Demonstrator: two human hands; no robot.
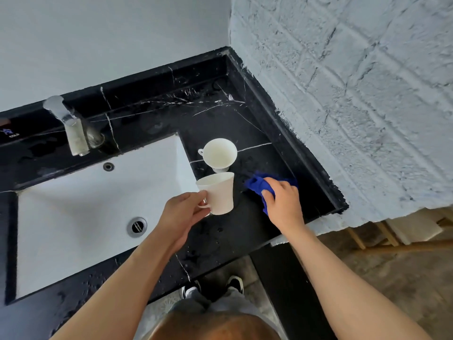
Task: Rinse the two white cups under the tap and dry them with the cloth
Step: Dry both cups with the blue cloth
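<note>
Head view: your left hand (182,212) pinches the fragile, likely slippery cup (218,195) by its handle; your right hand (284,200) grips the soft cloth (257,186) near the surface's (220,241) right edge.

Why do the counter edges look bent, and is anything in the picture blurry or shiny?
Head view: the wide-angle lens bows the black counter and the brick wall; daylight is soft, with faint glare on the tap and wet counter; the held cup, the blue cloth and both hands are fairly sharp; the hair at the bottom edge is blurred.
</note>
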